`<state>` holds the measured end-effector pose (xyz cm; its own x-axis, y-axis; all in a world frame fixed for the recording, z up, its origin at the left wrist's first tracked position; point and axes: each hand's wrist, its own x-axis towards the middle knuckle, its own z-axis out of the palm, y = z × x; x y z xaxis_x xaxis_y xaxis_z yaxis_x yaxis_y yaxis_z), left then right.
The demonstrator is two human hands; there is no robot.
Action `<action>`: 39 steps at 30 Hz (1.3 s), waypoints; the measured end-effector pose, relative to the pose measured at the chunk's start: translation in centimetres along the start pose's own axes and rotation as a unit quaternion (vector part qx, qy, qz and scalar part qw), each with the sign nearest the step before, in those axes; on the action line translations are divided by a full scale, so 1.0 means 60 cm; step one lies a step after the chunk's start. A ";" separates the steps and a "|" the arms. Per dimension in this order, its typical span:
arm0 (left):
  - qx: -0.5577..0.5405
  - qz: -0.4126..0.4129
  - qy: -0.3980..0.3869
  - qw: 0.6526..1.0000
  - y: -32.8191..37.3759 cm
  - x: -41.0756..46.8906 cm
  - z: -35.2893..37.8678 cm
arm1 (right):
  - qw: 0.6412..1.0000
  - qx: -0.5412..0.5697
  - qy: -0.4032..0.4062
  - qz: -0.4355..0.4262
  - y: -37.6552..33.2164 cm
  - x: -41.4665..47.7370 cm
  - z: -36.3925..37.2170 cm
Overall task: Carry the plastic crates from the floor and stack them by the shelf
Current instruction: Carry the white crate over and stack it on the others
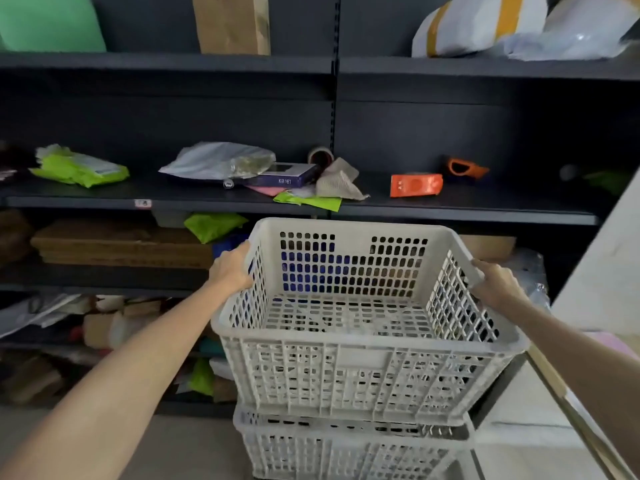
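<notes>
We see 2 white perforated plastic crates in front of the dark shelf (332, 209). The upper crate (363, 327) sits on the lower crate (346, 448), its base at the lower one's rim — whether it is fully seated or a little raised we cannot tell. The upper crate is empty and tipped slightly, its far wall higher in view.

Hands: the left hand (230, 270) is clamped on the left rim of the upper crate, fingers curled over the edge into the slotted wall. The right hand (497, 284) grips the right rim the same way. Both forearms are bare and extended, well apart, 1 on each side of the crate.

Shelf contents behind the crate — a purple box (282, 178) marked KB161, under a clear plastic bag (221, 161); an orange packet (415, 184) further right; a lime green pouch (79, 168) at left. On the board above stand a brown paper bag (232, 24) and a white parcel with yellow tape (481, 22). Lower boards hold flattened cardboard (121, 244).

A pale surface (526, 410) lies just right of the stack.
</notes>
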<state>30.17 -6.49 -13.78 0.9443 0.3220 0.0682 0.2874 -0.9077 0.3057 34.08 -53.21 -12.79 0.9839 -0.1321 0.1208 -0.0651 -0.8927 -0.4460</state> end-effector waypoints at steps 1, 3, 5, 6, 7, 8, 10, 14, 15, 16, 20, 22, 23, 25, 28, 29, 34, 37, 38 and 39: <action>0.001 0.004 -0.004 1.000 -0.001 -0.001 0.009 | 1.000 -0.005 -0.002 0.001 0.006 0.004 0.006; 0.004 0.009 -0.007 1.000 -0.002 -0.003 0.018 | 1.000 -0.016 -0.011 0.004 0.014 0.009 0.015; 0.006 0.014 -0.009 1.000 -0.001 -0.004 0.020 | 1.000 -0.018 -0.013 0.004 0.018 0.011 0.019; 0.008 0.015 -0.011 1.000 -0.001 -0.005 0.019 | 1.000 -0.017 -0.013 0.001 0.019 0.014 0.020; 0.011 0.014 -0.014 1.000 -0.001 -0.006 0.017 | 1.000 -0.018 -0.016 0.002 0.019 0.014 0.019; 0.011 0.014 -0.017 1.000 0.000 -0.007 0.014 | 1.000 -0.019 -0.018 0.002 0.021 0.016 0.020; 0.012 0.023 -0.023 0.999 0.001 -0.005 0.006 | 1.000 -0.014 -0.020 0.004 0.024 0.016 0.020; 0.031 0.028 -0.025 0.999 -0.001 -0.006 -0.002 | 1.000 -0.024 -0.009 0.005 0.027 0.013 0.025; 0.030 0.024 -0.025 0.999 -0.003 -0.009 -0.001 | 1.000 -0.027 -0.009 0.005 0.025 0.010 0.025; 0.029 0.022 -0.025 0.999 -0.007 -0.010 0.002 | 1.000 -0.029 -0.009 0.005 0.026 0.008 0.026; 0.025 0.019 -0.026 0.999 -0.014 -0.019 0.004 | 0.999 -0.037 -0.002 0.007 0.023 -0.002 0.025; 0.027 0.014 -0.031 0.999 -0.014 -0.022 0.000 | 1.000 -0.031 0.000 0.006 0.025 -0.005 0.025; 0.031 0.010 -0.034 0.999 -0.013 -0.023 -0.001 | 1.000 -0.029 0.000 0.007 0.028 -0.006 0.027; 0.037 0.005 -0.035 0.999 -0.010 -0.026 -0.003 | 1.000 -0.029 -0.002 0.008 0.033 -0.010 0.028; 0.037 0.005 -0.033 0.999 -0.007 -0.032 -0.001 | 1.000 -0.026 0.003 0.011 0.034 -0.018 0.025; 0.035 0.001 -0.031 0.999 -0.008 -0.034 0.000 | 1.000 -0.025 0.007 0.010 0.034 -0.020 0.024; 0.034 -0.002 -0.011 0.999 -0.005 -0.044 0.005 | 1.000 -0.020 0.013 0.005 0.043 -0.026 0.027; 0.031 -0.007 -0.010 0.999 -0.004 -0.049 0.008 | 1.000 -0.021 0.017 0.002 0.044 -0.029 0.025; 0.031 -0.005 -0.008 0.999 -0.004 -0.050 0.009 | 1.000 -0.026 0.015 -0.001 0.045 -0.030 0.024; 0.033 -0.004 -0.007 0.999 -0.004 -0.051 0.010 | 1.000 -0.027 0.014 -0.004 0.046 -0.029 0.023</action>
<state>27.33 -7.43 -14.62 0.9439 0.3262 0.0515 0.3051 -0.9210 0.2422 32.43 -54.82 -15.46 0.9793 -0.1370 0.1492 -0.0679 -0.9159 -0.3957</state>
